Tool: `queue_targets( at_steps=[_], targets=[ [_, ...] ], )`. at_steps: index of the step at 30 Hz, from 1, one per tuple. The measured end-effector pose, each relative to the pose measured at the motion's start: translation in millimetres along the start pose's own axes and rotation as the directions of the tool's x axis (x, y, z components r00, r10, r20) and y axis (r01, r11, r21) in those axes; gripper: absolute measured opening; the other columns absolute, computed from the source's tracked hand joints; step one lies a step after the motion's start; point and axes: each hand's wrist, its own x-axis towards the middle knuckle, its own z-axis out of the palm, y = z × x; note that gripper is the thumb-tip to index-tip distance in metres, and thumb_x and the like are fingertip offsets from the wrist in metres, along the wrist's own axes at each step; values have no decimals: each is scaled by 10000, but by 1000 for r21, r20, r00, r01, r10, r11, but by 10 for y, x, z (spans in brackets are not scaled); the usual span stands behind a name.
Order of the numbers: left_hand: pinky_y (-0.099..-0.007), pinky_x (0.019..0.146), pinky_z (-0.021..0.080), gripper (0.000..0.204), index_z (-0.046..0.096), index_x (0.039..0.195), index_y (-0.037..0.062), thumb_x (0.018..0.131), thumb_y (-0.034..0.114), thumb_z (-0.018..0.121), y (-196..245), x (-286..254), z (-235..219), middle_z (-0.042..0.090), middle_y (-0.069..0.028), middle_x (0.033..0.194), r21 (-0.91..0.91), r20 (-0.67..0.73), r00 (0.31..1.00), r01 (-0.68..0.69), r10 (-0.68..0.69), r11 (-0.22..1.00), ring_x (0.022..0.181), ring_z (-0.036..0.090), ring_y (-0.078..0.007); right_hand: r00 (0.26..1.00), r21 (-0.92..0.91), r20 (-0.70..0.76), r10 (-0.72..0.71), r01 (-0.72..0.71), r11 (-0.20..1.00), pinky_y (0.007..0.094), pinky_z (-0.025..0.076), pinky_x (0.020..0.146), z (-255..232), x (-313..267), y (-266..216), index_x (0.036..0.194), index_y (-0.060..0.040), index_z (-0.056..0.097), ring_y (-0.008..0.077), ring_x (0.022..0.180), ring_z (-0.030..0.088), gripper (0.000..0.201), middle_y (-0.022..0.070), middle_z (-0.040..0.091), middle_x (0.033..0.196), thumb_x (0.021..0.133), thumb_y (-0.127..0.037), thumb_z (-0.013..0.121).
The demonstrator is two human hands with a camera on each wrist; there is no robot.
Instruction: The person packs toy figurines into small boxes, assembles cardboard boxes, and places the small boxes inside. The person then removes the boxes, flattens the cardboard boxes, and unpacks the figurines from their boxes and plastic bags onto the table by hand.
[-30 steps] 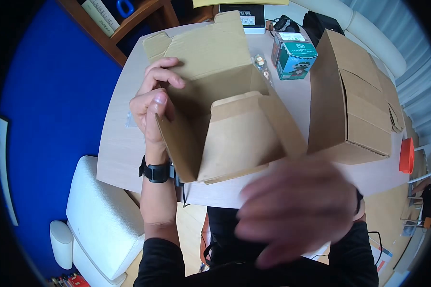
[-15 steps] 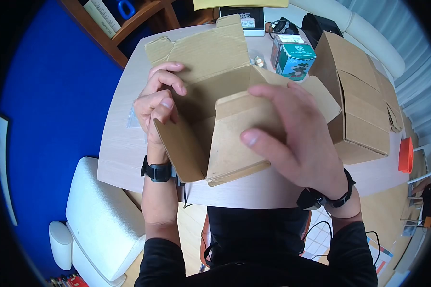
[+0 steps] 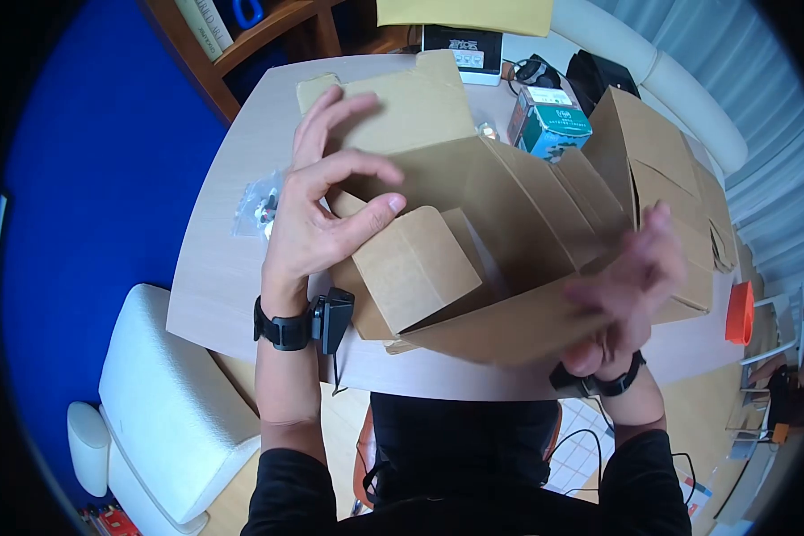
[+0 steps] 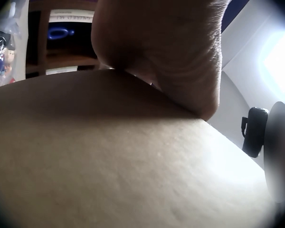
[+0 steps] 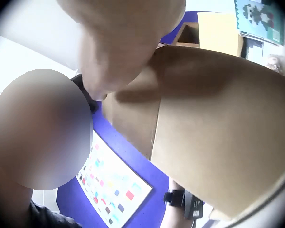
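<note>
An open cardboard box (image 3: 438, 170) sits on the table with its flaps spread in the head view. A small flap (image 3: 415, 268) leans inward at the near left. My left hand (image 3: 317, 201) is at that side, its thumb against this flap and its fingers raised, spread and loosely bent. In the left wrist view the heel of the hand lies along the cardboard wall (image 4: 133, 161). My right hand (image 3: 630, 295), blurred, has the right end of the long near flap (image 3: 500, 330) between thumb and fingers. The right wrist view shows this flap (image 5: 218, 123) tilted outward.
A larger cardboard box (image 3: 679, 196) stands close on the right. Behind are a teal printed box (image 3: 554, 129) and a black-and-white device (image 3: 462, 54). A clear bag of small figures (image 3: 259, 205) lies at the left, an orange-red object (image 3: 740, 313) at the right edge.
The near flap has swung outward towards me with my right hand at its end. The left side flap now leans inward, and my left fingers have lifted and spread.
</note>
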Motion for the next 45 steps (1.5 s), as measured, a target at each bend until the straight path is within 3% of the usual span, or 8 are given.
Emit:
queue_targets(
  at_steps=[3,11,17,21,29,31,34,45],
  targets=[
    [-522,1135,241,468,691,1080,139,643,229,828,38,9,27,347,-171,1503,4,-87,996,26,-26,1000,1426,240,-396,912,101,-11,411,-408,907,539,233,1118,126,-114,-39,1067,-42,599,468,1321,397,626,326,387,1410,779,-588,702],
    [-437,1054,427,1118,28,1520,155,712,64,795,-42,47,200,164,-189,1549,-421,-414,910,-223,32,879,1396,303,-351,942,556,182,281,-335,761,529,348,1075,236,-21,13,994,-43,543,456,1242,507,507,303,538,1295,729,-369,828],
    [-426,989,460,824,385,1432,85,721,117,802,49,-53,123,656,-135,1163,-497,-118,982,73,-150,865,1141,599,-305,939,429,293,182,-299,852,527,408,1024,258,58,39,908,-61,533,381,1111,619,414,171,688,1053,804,-397,752],
    [-468,991,429,316,745,910,45,718,295,771,14,40,25,718,-92,1035,-223,87,970,-205,229,953,1095,630,-312,965,482,223,138,-232,845,498,457,948,282,32,54,836,-44,552,356,925,654,351,143,673,897,913,-380,619],
    [-484,1044,364,390,728,1037,54,716,262,654,111,17,53,648,-145,1199,-29,202,972,-120,123,992,1251,495,-359,928,362,222,298,-362,859,420,472,872,277,82,-37,914,46,599,336,900,624,306,176,636,909,952,-255,564],
    [-496,1051,349,473,714,1071,22,703,287,581,125,12,65,621,-179,1243,-23,203,979,-30,34,999,1259,468,-371,563,577,130,816,-713,399,387,455,832,384,262,-327,1015,42,609,325,869,598,204,174,618,929,909,-133,601],
    [-476,1055,344,482,702,1106,29,703,264,581,108,20,50,585,-169,1302,-75,253,967,-20,38,997,1216,479,-366,798,185,184,574,-601,777,368,434,799,325,291,-147,1107,3,614,307,807,574,261,150,605,905,853,-52,636],
    [-427,976,432,408,706,1101,69,722,123,562,53,17,77,596,-158,1261,-51,224,970,-84,93,995,1139,533,-355,821,55,257,510,-540,840,350,424,735,294,355,-67,976,-33,686,267,758,556,183,87,595,767,793,-41,685]
  ],
)
